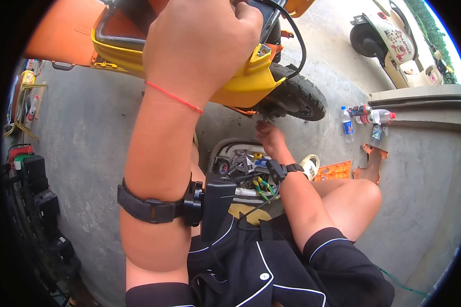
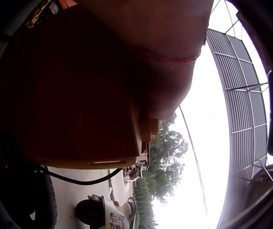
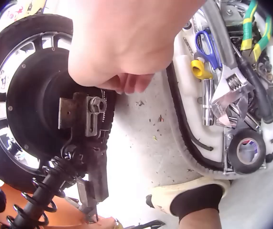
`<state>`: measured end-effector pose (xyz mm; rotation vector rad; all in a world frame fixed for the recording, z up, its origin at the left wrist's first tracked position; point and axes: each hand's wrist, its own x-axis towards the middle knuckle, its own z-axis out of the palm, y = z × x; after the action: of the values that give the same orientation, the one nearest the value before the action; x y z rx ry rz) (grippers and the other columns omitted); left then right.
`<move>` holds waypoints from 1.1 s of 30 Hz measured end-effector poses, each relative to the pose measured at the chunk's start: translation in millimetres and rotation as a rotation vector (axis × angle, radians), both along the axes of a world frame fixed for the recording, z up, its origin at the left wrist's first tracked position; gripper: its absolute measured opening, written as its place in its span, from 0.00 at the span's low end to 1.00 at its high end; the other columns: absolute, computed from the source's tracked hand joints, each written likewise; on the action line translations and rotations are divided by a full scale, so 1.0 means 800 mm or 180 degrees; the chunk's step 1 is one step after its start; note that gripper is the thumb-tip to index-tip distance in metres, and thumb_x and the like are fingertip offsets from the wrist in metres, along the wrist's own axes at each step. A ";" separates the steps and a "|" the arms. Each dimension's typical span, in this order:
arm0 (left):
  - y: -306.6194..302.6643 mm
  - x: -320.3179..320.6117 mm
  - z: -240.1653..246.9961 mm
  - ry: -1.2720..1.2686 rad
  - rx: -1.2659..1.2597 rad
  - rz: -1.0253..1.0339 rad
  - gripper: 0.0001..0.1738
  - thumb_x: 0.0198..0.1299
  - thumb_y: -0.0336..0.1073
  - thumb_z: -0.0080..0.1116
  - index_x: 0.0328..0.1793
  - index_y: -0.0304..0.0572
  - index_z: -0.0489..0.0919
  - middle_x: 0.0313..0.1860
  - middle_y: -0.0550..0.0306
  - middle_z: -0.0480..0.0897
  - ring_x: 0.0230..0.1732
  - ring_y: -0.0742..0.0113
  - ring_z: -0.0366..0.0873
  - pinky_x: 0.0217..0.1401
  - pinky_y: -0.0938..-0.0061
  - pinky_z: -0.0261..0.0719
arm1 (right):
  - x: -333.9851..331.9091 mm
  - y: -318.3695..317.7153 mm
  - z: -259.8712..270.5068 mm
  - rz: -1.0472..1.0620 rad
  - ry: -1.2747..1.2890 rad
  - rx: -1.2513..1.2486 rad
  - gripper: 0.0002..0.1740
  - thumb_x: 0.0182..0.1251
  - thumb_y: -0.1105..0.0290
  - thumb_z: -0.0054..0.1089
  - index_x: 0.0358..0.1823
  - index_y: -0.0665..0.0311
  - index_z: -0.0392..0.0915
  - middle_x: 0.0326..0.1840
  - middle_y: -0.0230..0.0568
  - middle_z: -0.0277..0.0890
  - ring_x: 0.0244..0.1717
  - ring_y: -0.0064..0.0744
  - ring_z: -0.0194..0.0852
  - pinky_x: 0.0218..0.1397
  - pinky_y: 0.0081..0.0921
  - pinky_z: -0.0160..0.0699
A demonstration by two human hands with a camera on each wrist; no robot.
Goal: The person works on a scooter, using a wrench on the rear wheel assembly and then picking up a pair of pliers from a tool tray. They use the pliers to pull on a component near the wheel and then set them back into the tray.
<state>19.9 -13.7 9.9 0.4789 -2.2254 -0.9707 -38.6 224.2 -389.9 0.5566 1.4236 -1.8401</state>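
Observation:
In the head view my left hand [image 1: 205, 46] is at the top of a scooter's yellow body panel [image 1: 246, 89], its fingers hidden from view. A red string circles that wrist. Low beside the scooter's wheel [image 1: 299, 97], my right hand [image 1: 271, 139] reaches up to the axle area. The right wrist view shows this hand [image 3: 122, 47] with fingertips bent inward, close to a metal bracket [image 3: 68, 113] and a bolt nut [image 3: 97, 105]. I cannot tell what the right fingers hold. A coil-spring shock absorber [image 3: 38, 191] runs below the bracket.
A tray-like liner [image 3: 182, 109] holds an adjustable wrench [image 3: 232, 90], blue scissors [image 3: 207, 50], green-handled pliers [image 3: 248, 28] and black tape [image 3: 246, 150]. Plastic bottles [image 1: 347, 125] and orange panels [image 1: 334, 171] lie at the right. Another scooter [image 1: 394, 46] stands behind.

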 end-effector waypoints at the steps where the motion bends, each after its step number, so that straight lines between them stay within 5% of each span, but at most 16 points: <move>1: -0.003 -0.007 -0.009 -0.0043 -0.0049 0.0084 0.16 0.59 0.38 0.57 0.44 0.34 0.85 0.36 0.39 0.87 0.41 0.42 0.86 0.48 0.60 0.83 | 0.000 0.002 0.000 -0.0004 0.0073 0.0075 0.31 0.63 0.80 0.43 0.71 0.70 0.67 0.67 0.45 0.73 0.64 0.41 0.73 0.62 0.37 0.70; 6: -0.010 -0.014 -0.019 -0.0123 -0.0028 0.0151 0.16 0.59 0.38 0.56 0.44 0.34 0.85 0.36 0.39 0.87 0.41 0.42 0.86 0.48 0.60 0.83 | 0.002 0.020 -0.016 -0.0230 -0.0040 0.0226 0.34 0.64 0.81 0.42 0.75 0.71 0.61 0.73 0.47 0.68 0.69 0.46 0.70 0.68 0.41 0.67; 11: -0.009 -0.010 -0.014 -0.0068 -0.0080 0.0079 0.16 0.59 0.38 0.56 0.45 0.34 0.85 0.36 0.39 0.87 0.41 0.43 0.86 0.48 0.60 0.83 | 0.003 -0.002 0.006 -0.0137 -0.0264 -0.0585 0.32 0.64 0.80 0.41 0.73 0.71 0.64 0.70 0.47 0.70 0.69 0.47 0.70 0.69 0.43 0.66; 18: 0.012 0.001 0.004 -0.0074 -0.0443 0.0383 0.16 0.59 0.38 0.57 0.45 0.34 0.85 0.35 0.39 0.87 0.41 0.43 0.86 0.48 0.60 0.83 | 0.005 0.006 -0.024 -0.0760 -0.0244 -0.0171 0.30 0.65 0.81 0.41 0.71 0.70 0.65 0.69 0.48 0.71 0.68 0.48 0.70 0.70 0.42 0.65; 23: -0.008 -0.010 -0.007 -0.0142 0.0028 0.0107 0.15 0.59 0.38 0.57 0.45 0.34 0.85 0.35 0.40 0.87 0.40 0.44 0.87 0.47 0.61 0.83 | 0.001 -0.005 -0.021 -0.0486 -0.0281 -0.0973 0.29 0.64 0.80 0.42 0.69 0.67 0.66 0.67 0.45 0.72 0.65 0.45 0.73 0.65 0.43 0.68; 27: 0.012 0.003 0.008 -0.0083 -0.0047 0.0125 0.15 0.59 0.38 0.57 0.45 0.35 0.85 0.34 0.40 0.87 0.40 0.44 0.86 0.47 0.60 0.83 | 0.007 0.004 -0.054 -0.1005 0.0152 -0.0174 0.28 0.65 0.79 0.43 0.69 0.66 0.66 0.66 0.46 0.73 0.66 0.47 0.72 0.67 0.44 0.66; 30: 0.009 -0.004 0.000 -0.0160 -0.0276 0.0366 0.15 0.59 0.38 0.57 0.44 0.35 0.85 0.34 0.40 0.87 0.40 0.43 0.86 0.47 0.60 0.83 | 0.013 -0.003 -0.016 -0.1306 0.0016 -0.0194 0.23 0.70 0.73 0.44 0.67 0.66 0.68 0.65 0.47 0.74 0.65 0.49 0.73 0.67 0.44 0.68; 33: -0.011 -0.011 -0.011 -0.0384 0.0006 0.0190 0.15 0.59 0.39 0.57 0.45 0.35 0.85 0.34 0.40 0.87 0.40 0.43 0.86 0.47 0.60 0.83 | 0.007 -0.016 0.001 -0.1223 -0.0559 -0.1078 0.20 0.76 0.65 0.43 0.64 0.66 0.70 0.65 0.48 0.74 0.64 0.48 0.73 0.66 0.44 0.70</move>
<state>11.2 -22.6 0.8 0.6160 -2.3034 -0.9348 -33.0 211.3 -389.1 0.8348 0.9046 -2.2104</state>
